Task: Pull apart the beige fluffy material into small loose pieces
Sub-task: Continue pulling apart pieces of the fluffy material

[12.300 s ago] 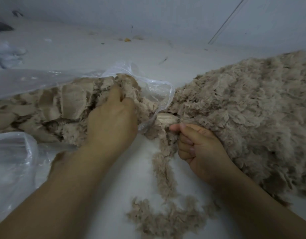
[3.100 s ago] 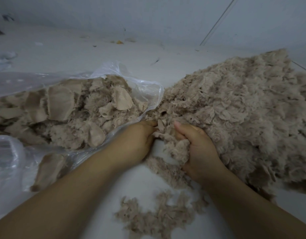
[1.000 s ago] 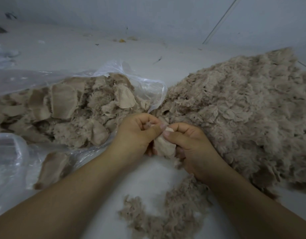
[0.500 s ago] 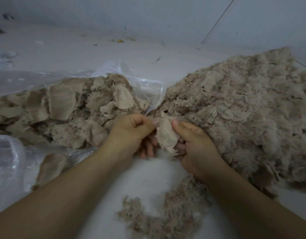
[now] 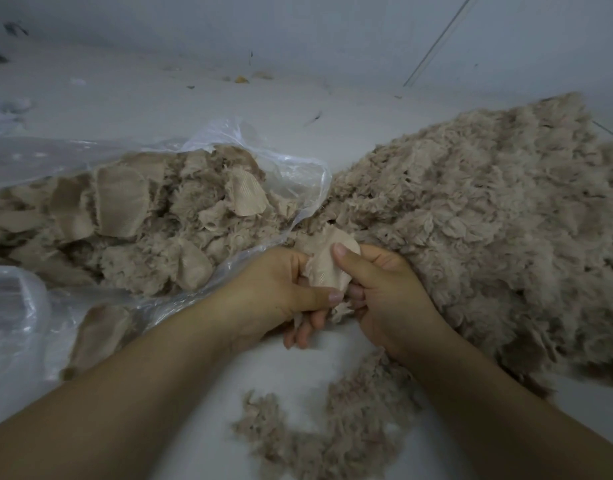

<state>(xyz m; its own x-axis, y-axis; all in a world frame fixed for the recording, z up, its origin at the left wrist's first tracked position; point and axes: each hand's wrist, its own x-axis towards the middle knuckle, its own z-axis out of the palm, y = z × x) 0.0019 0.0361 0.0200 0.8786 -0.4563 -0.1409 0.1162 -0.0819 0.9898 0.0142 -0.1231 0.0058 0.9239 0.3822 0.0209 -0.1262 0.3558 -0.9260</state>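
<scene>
Holding one beige scrap (image 5: 327,263) between both hands at the middle of the frame, you have it right where the two heaps meet, which keeps the reach short either way. Your left hand (image 5: 281,292) has its thumb laid across the scrap's lower edge and its fingers curled behind, so it holds the bottom fast. Your right hand (image 5: 384,289) pins the upper part with its thumb pressed flat on the smooth woven side, its fingers wrapped behind, out of view. Opposed grips like these suit tearing, since each hand anchors one end while the fibres give between them.

At the left of the frame the clear plastic bag (image 5: 281,161) lies on its side with its mouth open toward your hands, so the unworked chunks (image 5: 125,216) inside can be drawn out without lifting it. Filling the right of the frame, the heap of shredded fluff (image 5: 488,244) sits against your right wrist, probably so finished tufts can simply be dropped aside. A thinner scatter of tufts (image 5: 329,431) lies on the white floor (image 5: 159,98) at the lower middle, below your hands, likely fallout from tearing. Judging by the bag's contents, plenty remains to pull apart.
</scene>
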